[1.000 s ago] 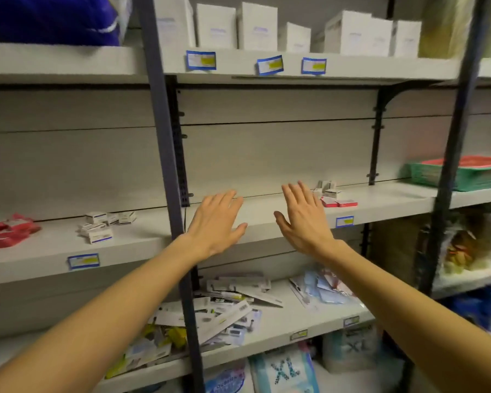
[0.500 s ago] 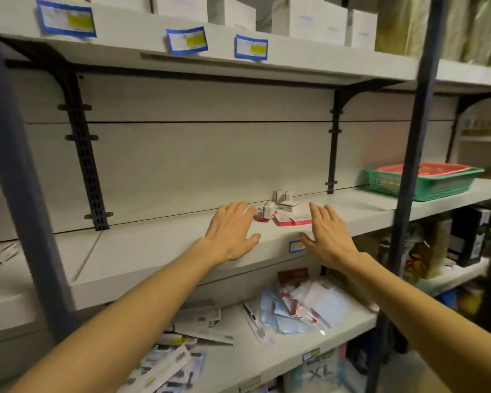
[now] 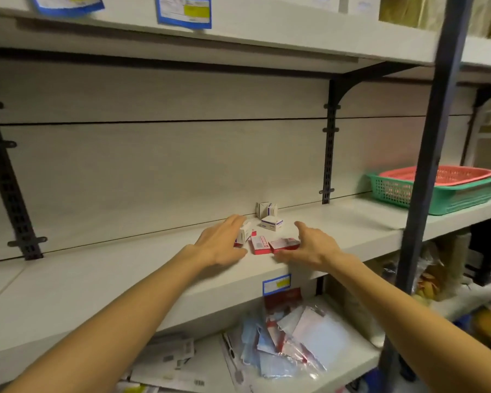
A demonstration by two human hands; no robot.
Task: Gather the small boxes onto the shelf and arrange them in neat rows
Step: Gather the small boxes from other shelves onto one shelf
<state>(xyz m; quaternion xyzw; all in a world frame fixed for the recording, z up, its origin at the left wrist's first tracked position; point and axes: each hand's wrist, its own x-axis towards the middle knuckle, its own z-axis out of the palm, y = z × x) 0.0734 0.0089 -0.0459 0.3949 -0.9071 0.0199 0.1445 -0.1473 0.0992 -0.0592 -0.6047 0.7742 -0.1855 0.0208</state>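
Item: small boxes [image 3: 262, 232], five visible, lying loose on the middle shelf [image 3: 102, 276] near its back panel

Progress: nothing is yet being held in rows. Two white boxes with blue print are standing at the back, one [image 3: 266, 209] against the panel and one [image 3: 271, 223] just in front of it; a white-and-red box [image 3: 244, 235] is tilting beside the left hand; two red boxes [image 3: 272, 244] are lying flat nearer the front edge, touching each other and set at odd angles. Gathering is judged barely begun, and the lining-up is all left to be done (whether more boxes are waiting elsewhere cannot be told)

Hands: the left hand [image 3: 220, 246] is being laid on the shelf with fingers nearly straight, its fingertips at the tilted box, which is being touched or nearly touched but not gripped. The right hand [image 3: 313, 248] is being held open with fingers loosely bent, cupping toward the red boxes from their right; nothing is being pinched by it

Surface: a pale board shelf on dark brackets, a blue-edged label [image 3: 276, 284] being carried on its front lip

Room: a storeroom rack. A green basket [image 3: 448, 194] with a red one nested in it is being kept further right on the same shelf; loose packets [image 3: 292, 341] are being stored on the shelf below
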